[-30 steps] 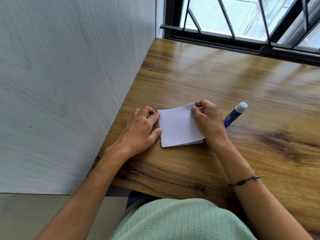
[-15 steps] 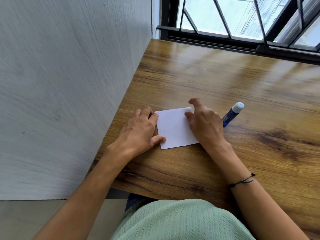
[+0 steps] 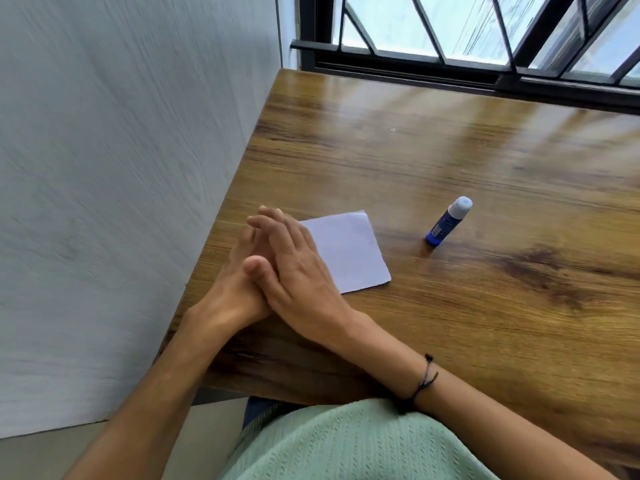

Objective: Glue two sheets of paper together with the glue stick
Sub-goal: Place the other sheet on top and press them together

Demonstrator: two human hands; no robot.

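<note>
The right hand (image 3: 294, 271) lies flat over the left hand (image 3: 239, 289), both relaxed, grasping nothing, at the left edge of the square white paper (image 3: 349, 251) on the glossy wooden table (image 3: 485, 306). The blue glue stick (image 3: 448, 221) with its white cap stands apart.

Honestly nothing readable here. The small blue plastic glue stick with the white cap (image 3: 447, 222) has a pale label patch on its side, but the print is way too tiny and blurry to read.
</note>
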